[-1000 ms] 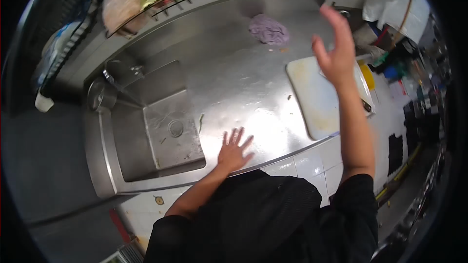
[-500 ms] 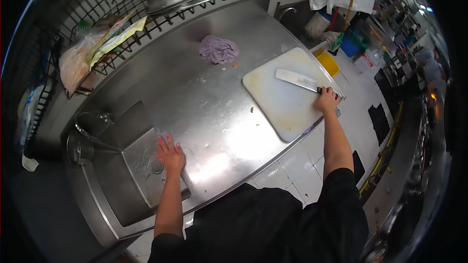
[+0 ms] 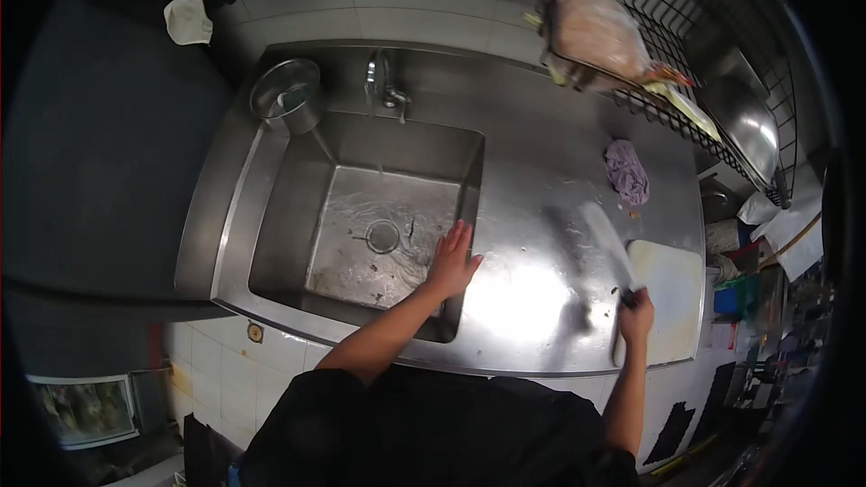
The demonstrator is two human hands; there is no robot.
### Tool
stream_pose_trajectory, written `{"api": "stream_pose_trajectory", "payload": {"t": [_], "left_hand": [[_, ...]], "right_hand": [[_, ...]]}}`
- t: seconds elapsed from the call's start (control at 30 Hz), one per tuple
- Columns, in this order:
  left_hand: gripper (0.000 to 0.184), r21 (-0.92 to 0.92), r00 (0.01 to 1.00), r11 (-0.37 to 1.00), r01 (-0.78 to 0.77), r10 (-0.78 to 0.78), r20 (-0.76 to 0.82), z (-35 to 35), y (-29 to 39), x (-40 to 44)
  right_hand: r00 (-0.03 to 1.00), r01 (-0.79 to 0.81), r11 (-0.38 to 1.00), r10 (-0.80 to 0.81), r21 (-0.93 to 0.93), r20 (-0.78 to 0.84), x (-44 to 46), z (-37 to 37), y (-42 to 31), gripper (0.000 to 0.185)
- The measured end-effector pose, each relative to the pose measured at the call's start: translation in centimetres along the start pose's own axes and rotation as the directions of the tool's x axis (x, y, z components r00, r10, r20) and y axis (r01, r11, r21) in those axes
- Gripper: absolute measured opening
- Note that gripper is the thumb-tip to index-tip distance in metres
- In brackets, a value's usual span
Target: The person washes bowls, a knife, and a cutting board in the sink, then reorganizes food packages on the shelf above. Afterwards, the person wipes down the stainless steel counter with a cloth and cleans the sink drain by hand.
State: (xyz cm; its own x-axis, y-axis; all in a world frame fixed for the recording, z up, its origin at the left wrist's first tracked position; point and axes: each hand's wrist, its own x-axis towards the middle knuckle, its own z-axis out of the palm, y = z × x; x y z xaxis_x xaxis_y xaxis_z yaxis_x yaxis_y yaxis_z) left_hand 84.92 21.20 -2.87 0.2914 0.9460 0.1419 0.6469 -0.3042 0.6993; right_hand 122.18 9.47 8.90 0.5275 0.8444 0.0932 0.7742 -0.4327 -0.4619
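Observation:
My right hand (image 3: 637, 314) is wrapped round the dark handle of a cleaver (image 3: 606, 236). The broad blade, a little smeared by motion, is raised at the left edge of the white cutting board (image 3: 672, 293) and points away from me. My left hand (image 3: 454, 260) has its fingers stretched out, with nothing in them, at the right rim of the steel sink (image 3: 361, 203). Water runs from the faucet (image 3: 388, 95) into the sink, and a round drain (image 3: 382, 236) shows in its floor.
A crumpled purple cloth (image 3: 626, 171) lies on the steel counter (image 3: 532, 171) behind the board. A metal pot (image 3: 287, 95) stands at the sink's back left corner. Above the counter, a black wire rack (image 3: 631, 95) carries a plastic bag (image 3: 595, 27) and a large metal bowl (image 3: 744, 117).
The cleaver has come up off the cutting board in my right hand and moved left. The view has turned left toward the sink. My left hand is still open.

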Motion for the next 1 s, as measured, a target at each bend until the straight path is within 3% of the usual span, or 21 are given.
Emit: {"api": "stream_pose_trajectory", "payload": {"t": [0.13,0.2,0.27,0.33,0.4,0.47,0.6,0.73,0.83,0.9,0.93,1.0], "left_hand": [[0.061,-0.094,0.982,0.989,-0.118,0.102,-0.158,-7.0,-3.9,-1.1],[0.06,-0.096,0.979,0.989,-0.116,0.097,-0.181,-10.8,-4.9,0.0],[0.062,0.015,0.957,0.975,-0.22,0.219,-0.192,-14.7,-5.9,1.8],[0.066,0.078,0.96,0.97,-0.229,0.238,-0.15,-17.6,-6.9,3.9],[0.073,0.197,0.959,0.941,-0.277,0.283,-0.004,-19.7,-8.3,5.6],[0.075,0.223,0.958,0.932,-0.285,0.283,0.043,-21.0,-10.5,6.8],[0.081,0.297,0.931,0.884,-0.36,0.324,0.166,-22.5,-13.6,8.9],[0.077,0.252,0.938,0.904,-0.345,0.322,0.131,-22.9,-15.6,10.5],[0.082,0.241,0.958,0.93,-0.279,0.252,0.134,-23.7,-17.6,11.1],[0.087,0.408,0.986,0.909,0.083,-0.136,0.102,-25.0,-18.1,11.1],[0.087,0.403,0.986,0.912,0.075,-0.129,0.108,-24.7,-18.7,11.1],[0.083,0.261,0.921,0.893,0.367,-0.31,-0.235,-23.8,-19.8,11.5]], "right_hand": [[0.908,0.384,0.922,-0.368,-0.05,0.201,1.7,7.6,-17.9,0.03],[0.838,0.497,0.865,-0.455,-0.075,0.301,2.1,11.6,-26.5,0.028],[0.738,0.631,0.776,-0.593,-0.017,0.323,2.2,15.5,-33.0,0.027],[0.674,0.69,0.724,-0.645,0.004,0.36,2.4,18.0,-38.3,0.027],[0.615,0.737,0.675,-0.681,0.016,0.398,1.7,19.6,-41.5,0.027],[0.575,0.761,0.648,-0.696,0.033,0.43,1.2,20.5,-43.5,0.025],[0.615,0.731,0.683,-0.658,0.0,0.434,0.5,20.5,-45.0,0.025],[0.669,0.683,0.728,-0.596,-0.051,0.444,0.9,19.3,-44.6,0.029],[0.705,0.648,0.753,-0.539,-0.111,0.46,1.1,18.2,-43.8,0.03],[0.729,0.62,0.772,-0.499,-0.142,0.467,1.4,17.9,-42.5,0.031],[0.73,0.584,0.808,-0.481,-0.077,0.485,1.6,18.2,-41.3,0.028],[0.731,0.544,0.839,-0.464,-0.016,0.501,1.5,19.2,-39.8,0.025]]}}
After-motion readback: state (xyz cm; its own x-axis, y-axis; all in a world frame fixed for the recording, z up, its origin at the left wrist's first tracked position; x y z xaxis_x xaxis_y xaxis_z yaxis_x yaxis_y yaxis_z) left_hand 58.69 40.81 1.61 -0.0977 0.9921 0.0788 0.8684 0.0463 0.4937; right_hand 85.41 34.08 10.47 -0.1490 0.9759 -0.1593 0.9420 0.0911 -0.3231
